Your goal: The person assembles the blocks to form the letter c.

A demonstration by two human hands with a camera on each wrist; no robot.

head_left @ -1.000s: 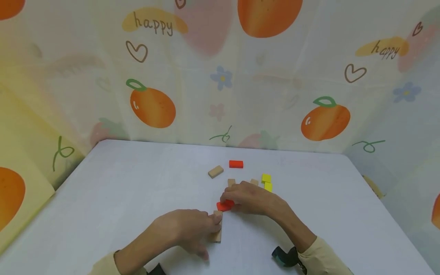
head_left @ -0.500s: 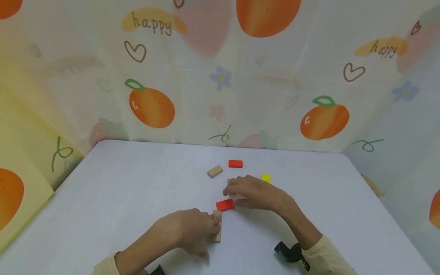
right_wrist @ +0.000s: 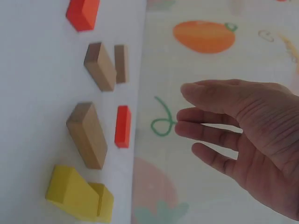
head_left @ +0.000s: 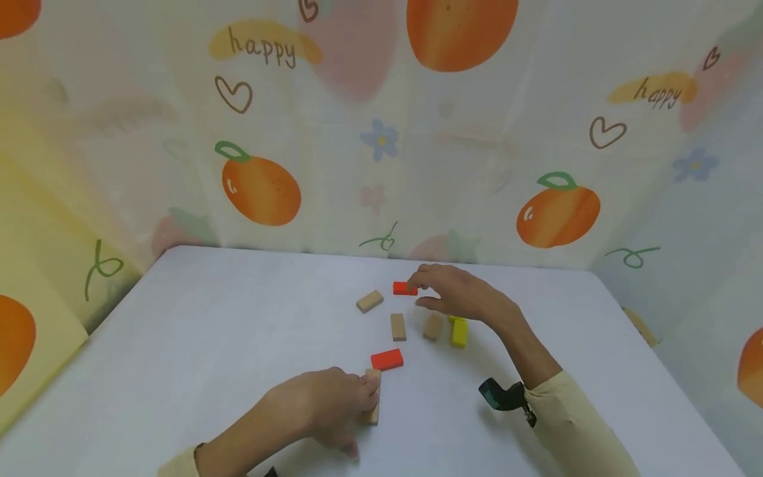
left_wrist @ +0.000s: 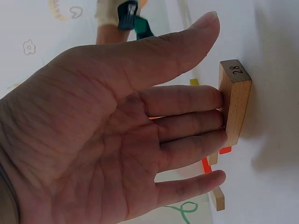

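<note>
My left hand (head_left: 324,404) touches a wooden block (head_left: 372,417) at the front middle of the table. In the left wrist view its straight fingertips rest against the side of that block (left_wrist: 237,102), marked 28, with the thumb held apart. A red block (head_left: 387,360) lies at the far end of the wooden one. Farther back, my right hand (head_left: 459,288) hovers above the table, fingers relaxed, partly covering another red block (head_left: 400,289) in the head view. From the right wrist, nothing shows between the fingers of this hand (right_wrist: 238,135).
Wooden blocks (head_left: 369,301) lie scattered in the middle, one (head_left: 398,327) beyond the near red block and another (head_left: 433,326) to its right. Yellow blocks (head_left: 459,333) sit together at the right. A patterned cloth (head_left: 298,132) hangs behind the table.
My right hand has let go of the near red block and moved away, toward the far red block. The left hand has stayed at its wooden block.
</note>
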